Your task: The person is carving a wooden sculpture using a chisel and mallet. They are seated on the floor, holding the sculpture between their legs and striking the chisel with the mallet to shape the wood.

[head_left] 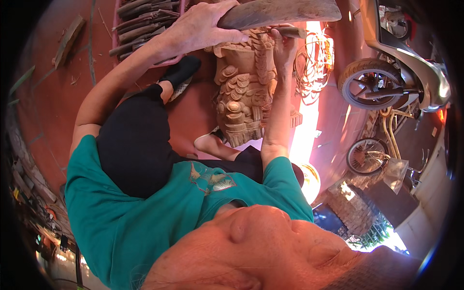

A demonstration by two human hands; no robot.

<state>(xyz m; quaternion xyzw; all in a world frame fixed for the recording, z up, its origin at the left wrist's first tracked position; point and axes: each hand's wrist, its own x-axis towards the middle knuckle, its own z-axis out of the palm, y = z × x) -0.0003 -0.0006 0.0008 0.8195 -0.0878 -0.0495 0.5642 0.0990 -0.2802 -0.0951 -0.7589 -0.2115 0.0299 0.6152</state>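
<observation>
A carved wooden piece (241,92), covered in rounded coin-like relief, stands on the floor between my feet. Over its top end, my left hand (200,29) is closed on a worn, curved wooden mallet (280,13), its thumb along the underside. My right hand (285,48) grips a chisel (293,32) with a pale wooden handle. The chisel's thin blade points left across the top of the carving, just below the mallet. Whether its tip touches the wood I cannot tell.
A pink crate (116,29) full of dark-handled tools stands at the far left, near my shoe (180,70). Farther left a wood offcut (70,41) lies on red tiles. Right of the carving are a tangled cord (311,63), a scooter (372,82) and a bicycle (368,156).
</observation>
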